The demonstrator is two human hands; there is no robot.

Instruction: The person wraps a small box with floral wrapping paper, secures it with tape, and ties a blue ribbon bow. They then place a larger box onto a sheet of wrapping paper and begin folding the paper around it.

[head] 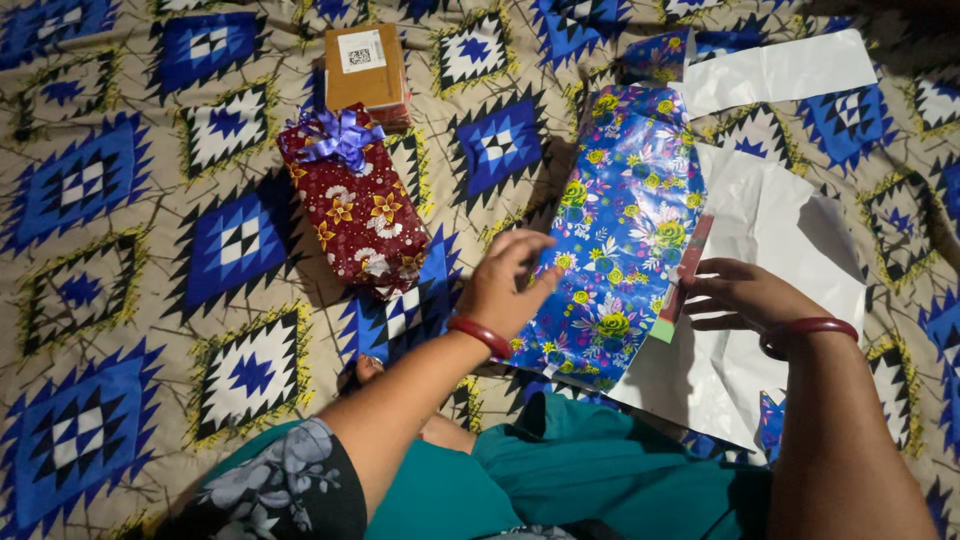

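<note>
Teal-clad knees sit nearest, and just past them the left hand (505,285) lies open, pressing the blue floral parcel (620,240) flat on the bedspread (100,250). Right hand (745,298) pinches a red glue stick (682,280) against the paper's edge. Wrapped red gift (355,205) waits aside.

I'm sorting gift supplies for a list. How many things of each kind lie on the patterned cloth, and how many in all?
Wrapped gift, red floral with purple bow: 1
Parcel in blue floral paper, under the left hand: 1
Brown cardboard box: 1
Flat red-and-green strip, at the right hand: 1
Loose white paper piece: 1
Total: 5
</note>
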